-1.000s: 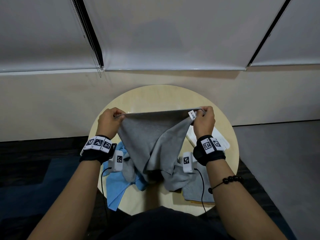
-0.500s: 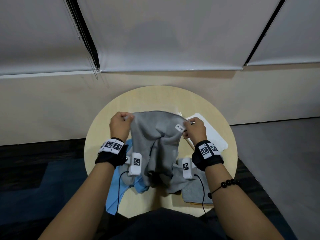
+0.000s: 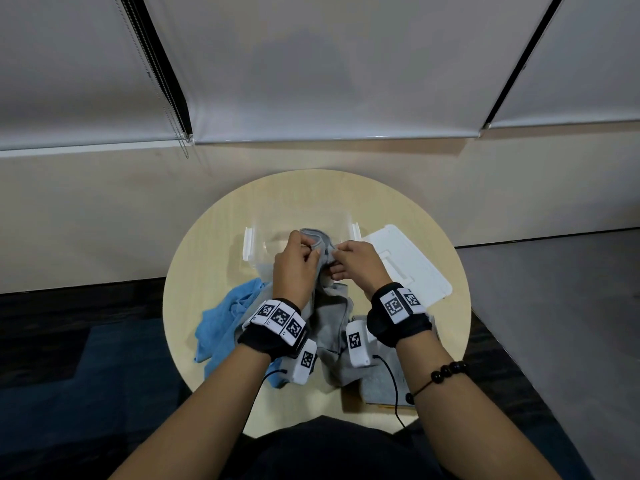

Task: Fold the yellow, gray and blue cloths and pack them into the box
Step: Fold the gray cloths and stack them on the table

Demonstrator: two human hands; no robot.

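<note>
A: Gray cloth (image 3: pixel 329 317) status?
B: Soft, light and floppy. It's held up at the near edge of the clear box (image 3: pixel 250 247). Left hand (image 3: pixel 294 268) and right hand (image 3: pixel 358 263) pinch its top edge close together and the rest hangs limp. Best to grip the corners, not the middle.
A: Anything in the way?
B: Blue cloth (image 3: pixel 225 317) is crumpled on the left and the white lid (image 3: pixel 415 271) lies right of the box. A folded gray piece (image 3: pixel 377 386) sits near-right. Box mouth looks unobstructed.

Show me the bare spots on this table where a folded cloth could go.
Bare table lies beyond the box, left of it above the blue cloth, and along the right rim below the lid. The near middle is crowded: left hand, right hand, gray cloth, folded pile.
</note>
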